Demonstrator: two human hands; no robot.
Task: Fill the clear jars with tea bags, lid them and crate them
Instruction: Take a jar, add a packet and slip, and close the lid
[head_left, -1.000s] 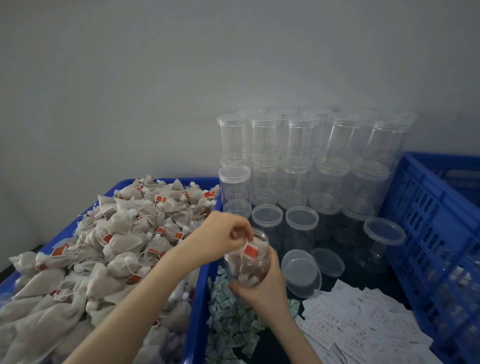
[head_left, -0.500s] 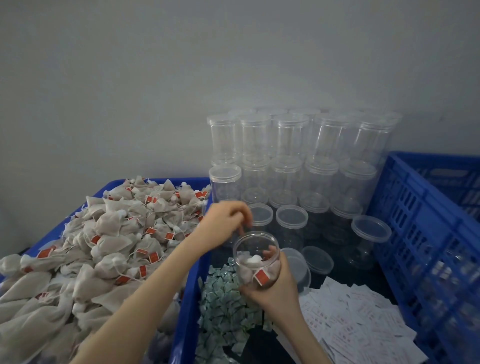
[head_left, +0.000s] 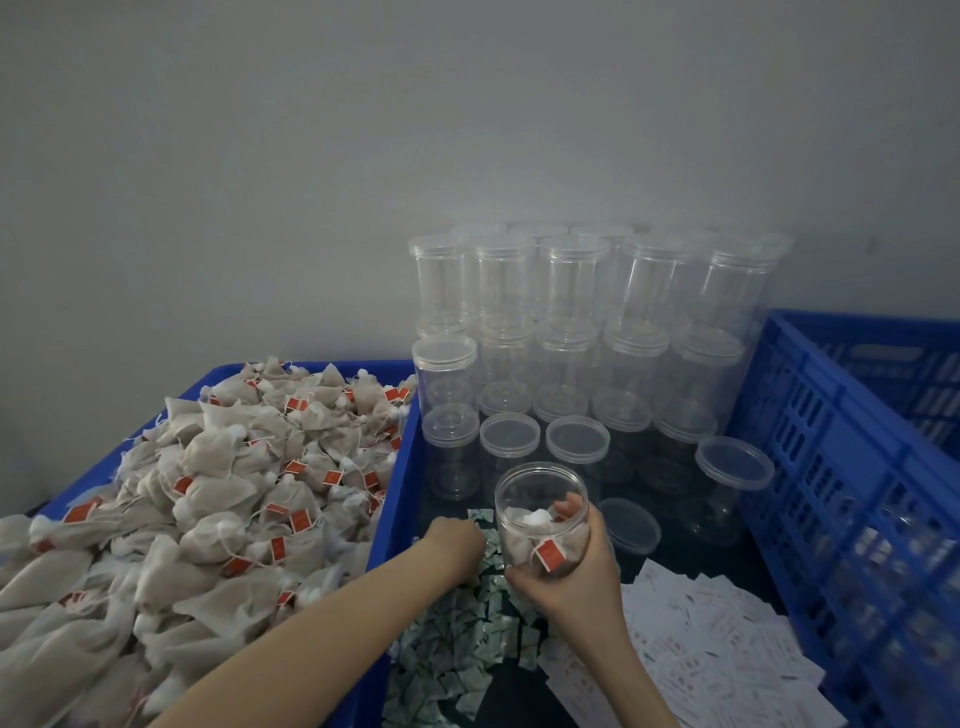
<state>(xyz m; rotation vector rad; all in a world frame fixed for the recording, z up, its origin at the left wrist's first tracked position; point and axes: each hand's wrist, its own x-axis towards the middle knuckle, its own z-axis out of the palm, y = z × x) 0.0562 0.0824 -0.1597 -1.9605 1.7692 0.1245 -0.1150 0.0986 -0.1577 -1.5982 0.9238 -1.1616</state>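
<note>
While the right hand (head_left: 574, 571) wraps its curled fingers and thumb round the lower wall of a short, open-mouthed clear plastic jar (head_left: 540, 519), the jar stands tilted slightly towards the camera, lifted just above the dark work surface (head_left: 701, 556). Fingertips (head_left: 571, 506) show through the jar's far wall. Inside it lie a few beige mesh tea bags (head_left: 524, 540) with small red paper tags, filling only its lower part.

The left forearm reaches in from the near left, crossing the rim of the blue plastic tub (head_left: 387, 525) heaped with more such tea bags. The left hand (head_left: 460, 545) is turned palm down, knuckles up, on the far edge of a pile of small green-and-white sachets (head_left: 457, 644), just left of the jar. Its fingers are bunched and curled downward into the sachets; whether they pinch one cannot be told.

Right of the sachets, near the wrist of the right hand, lies a spread of white printed paper slips (head_left: 701, 629). Beyond the held jar stand stacked rows of empty lidded clear jars (head_left: 571, 322) against the grey wall, with a loose clear lid (head_left: 628, 525) lying flat just right of the held jar. A blue slotted plastic crate (head_left: 841, 467) stands at the far right.
</note>
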